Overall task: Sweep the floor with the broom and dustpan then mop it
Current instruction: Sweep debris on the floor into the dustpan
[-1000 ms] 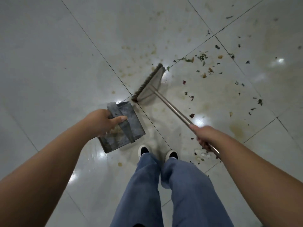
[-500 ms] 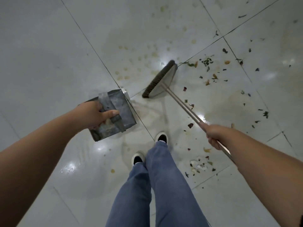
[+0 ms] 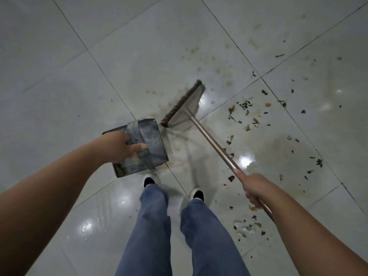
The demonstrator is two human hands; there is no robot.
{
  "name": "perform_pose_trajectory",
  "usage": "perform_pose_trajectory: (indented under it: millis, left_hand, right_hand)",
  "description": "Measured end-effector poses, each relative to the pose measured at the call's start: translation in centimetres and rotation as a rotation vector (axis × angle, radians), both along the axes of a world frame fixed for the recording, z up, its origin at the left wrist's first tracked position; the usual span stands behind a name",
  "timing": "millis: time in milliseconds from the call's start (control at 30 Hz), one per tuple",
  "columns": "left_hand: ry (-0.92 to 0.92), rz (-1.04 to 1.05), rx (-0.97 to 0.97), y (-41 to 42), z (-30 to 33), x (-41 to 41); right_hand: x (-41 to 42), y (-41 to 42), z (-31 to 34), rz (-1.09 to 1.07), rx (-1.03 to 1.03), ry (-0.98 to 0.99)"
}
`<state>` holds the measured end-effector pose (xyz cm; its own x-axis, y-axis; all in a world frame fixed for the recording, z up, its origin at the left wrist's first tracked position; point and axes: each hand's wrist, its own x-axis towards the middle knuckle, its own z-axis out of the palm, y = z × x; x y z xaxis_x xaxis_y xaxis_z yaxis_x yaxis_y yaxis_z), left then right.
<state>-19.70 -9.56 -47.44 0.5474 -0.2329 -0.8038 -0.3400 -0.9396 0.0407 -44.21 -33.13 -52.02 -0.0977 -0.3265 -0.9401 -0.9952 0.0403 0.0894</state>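
My left hand (image 3: pixel 117 145) grips the strap handle of a grey metal dustpan (image 3: pixel 148 143), held low over the floor in front of my feet. My right hand (image 3: pixel 253 187) grips the metal pole of the broom (image 3: pixel 184 107). The broom's brown bristle head rests on the tiles just right of the dustpan's far corner. Scattered leaf bits and crumbs (image 3: pixel 246 114) lie on the tile to the right of the broom. A small pile of debris (image 3: pixel 247 228) sits near my right arm.
The floor is glossy white tile (image 3: pixel 79 76) with dark grout lines, yellowish stains and wet glare spots. My legs in blue jeans (image 3: pixel 155 226) and dark shoes stand at the bottom centre.
I have stepped, and my feet changed places. The dustpan and the broom head have come closer together, the broom head now almost touching the pan's corner.
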Motion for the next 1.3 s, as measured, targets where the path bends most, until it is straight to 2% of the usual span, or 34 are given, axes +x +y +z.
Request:
perform_pose_trajectory:
  millis: [233, 367, 467, 567, 700, 967, 1133, 1300]
  left_hand:
    - [-0.016, 0.083, -0.022, 5.0, -0.3, 7.4]
    - [0.0, 0.114, 0.01, 8.2, -0.9, 11.6]
    - [0.027, 0.155, -0.017, 10.0, -1.3, 14.5]
    - [0.056, 0.125, -0.029, 10.3, -1.4, 17.2]
    - [0.103, 0.05, -0.063, 8.2, -2.1, 18.7]
    - [0.168, -0.13, -0.128, 1.5, -2.3, 19.4]
    - [0.147, -0.233, -0.119, -4.0, -1.5, 18.7]
    - [0.18, -0.362, -0.079, -10.1, -1.2, 16.2]
  right_hand:
    - [18.3, 4.3, -1.9, 0.128, 0.097, -0.128]
    - [24.7, 7.0, -2.8, 0.226, 0.155, -0.104]
    - [26.8, 7.8, -4.1, 0.281, 0.115, -0.04]
    - [26.3, 7.9, -4.5, 0.246, 0.114, 0.049]
    - [23.3, 6.9, -3.7, 0.061, 0.067, 0.105]
    - [10.8, 2.5, 0.5, -0.104, -0.008, 0.274]
    - [4.4, -0.7, 4.1, -0.254, -0.114, 0.194]
    - [5.4, -4.8, 3.2, -0.281, -0.077, 0.182]
